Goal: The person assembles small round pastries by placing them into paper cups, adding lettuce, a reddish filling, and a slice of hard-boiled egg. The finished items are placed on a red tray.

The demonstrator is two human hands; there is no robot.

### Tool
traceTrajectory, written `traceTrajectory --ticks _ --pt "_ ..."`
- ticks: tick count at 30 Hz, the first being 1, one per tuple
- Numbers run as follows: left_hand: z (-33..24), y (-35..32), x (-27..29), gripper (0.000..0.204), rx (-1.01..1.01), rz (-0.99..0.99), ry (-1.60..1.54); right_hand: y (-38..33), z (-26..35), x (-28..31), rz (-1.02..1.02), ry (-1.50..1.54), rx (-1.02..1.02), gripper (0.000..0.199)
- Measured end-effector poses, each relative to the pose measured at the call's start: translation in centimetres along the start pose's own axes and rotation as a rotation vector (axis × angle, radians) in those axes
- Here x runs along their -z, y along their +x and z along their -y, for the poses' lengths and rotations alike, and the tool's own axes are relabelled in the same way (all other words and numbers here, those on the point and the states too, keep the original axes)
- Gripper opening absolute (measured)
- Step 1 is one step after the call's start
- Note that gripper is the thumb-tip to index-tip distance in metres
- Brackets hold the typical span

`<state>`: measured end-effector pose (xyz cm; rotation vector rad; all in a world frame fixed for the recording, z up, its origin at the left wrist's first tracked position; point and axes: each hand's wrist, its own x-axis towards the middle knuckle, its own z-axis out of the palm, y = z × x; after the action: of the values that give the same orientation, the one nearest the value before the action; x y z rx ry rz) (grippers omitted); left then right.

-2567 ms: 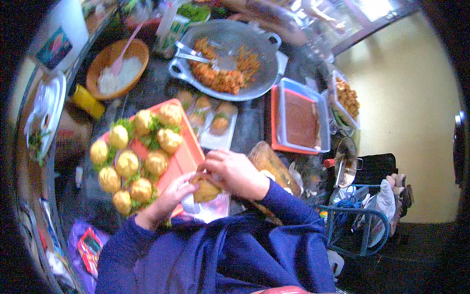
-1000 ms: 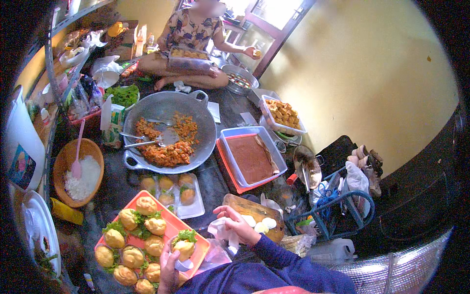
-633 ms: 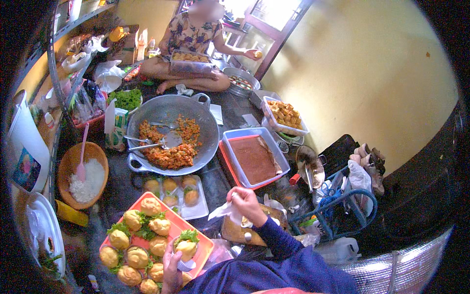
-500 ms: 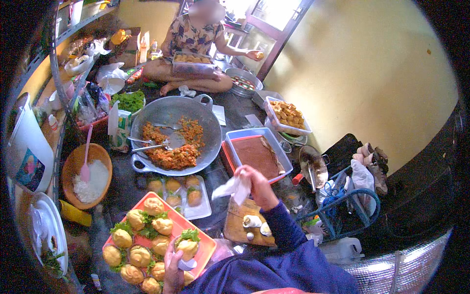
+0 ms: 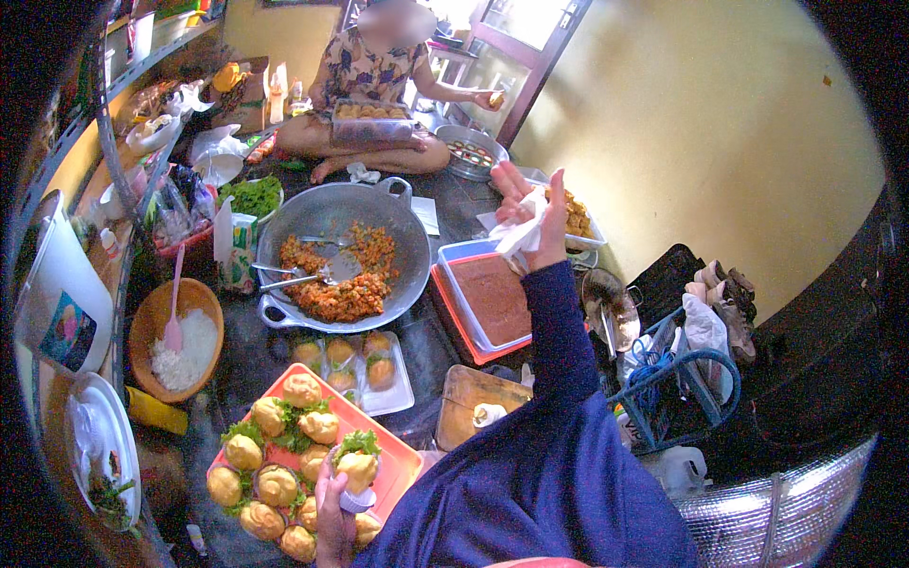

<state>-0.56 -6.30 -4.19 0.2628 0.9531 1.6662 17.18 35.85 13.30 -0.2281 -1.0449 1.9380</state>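
1. Up at arm's length, the right hand (image 5: 532, 216) is raised over the low table, fingers curled loosely round a crumpled white cloth (image 5: 519, 230); the thumb and fingertips stay partly spread above it.
2. That cloth hangs in a bunch, its long axis running roughly down from the palm toward the red-rimmed tub of brown sauce (image 5: 490, 298), with a loose corner sticking out to the left.
3. Down at the lower edge, the left hand (image 5: 333, 511) is closed round a filled bun (image 5: 358, 467) topped with green leaf, held upright at the near corner of the orange tray (image 5: 398, 459).
4. More buns with lettuce crowd that tray.
5. Beyond it sit a small white dish (image 5: 402, 393) of buns and a big metal wok (image 5: 417, 246) of orange filling.
6. How the cloth is folded I cannot tell; the palm hides most of it.
7. The left hand's fingers are largely hidden behind the bun, and the blue sleeve (image 5: 549, 331) covers the right forearm.
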Motion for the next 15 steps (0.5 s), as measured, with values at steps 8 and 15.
traceTrajectory --ticks 8,15 --pt "0.0 0.0 0.5 0.065 -0.002 0.007 -0.004 1.6 1.4 -0.3 -0.181 -0.378 0.117 0.082" --pt "-0.3 -0.3 0.1 0.064 -0.006 -0.028 -0.003 0.7 -2.3 -0.5 -0.267 -1.865 1.11 0.043"
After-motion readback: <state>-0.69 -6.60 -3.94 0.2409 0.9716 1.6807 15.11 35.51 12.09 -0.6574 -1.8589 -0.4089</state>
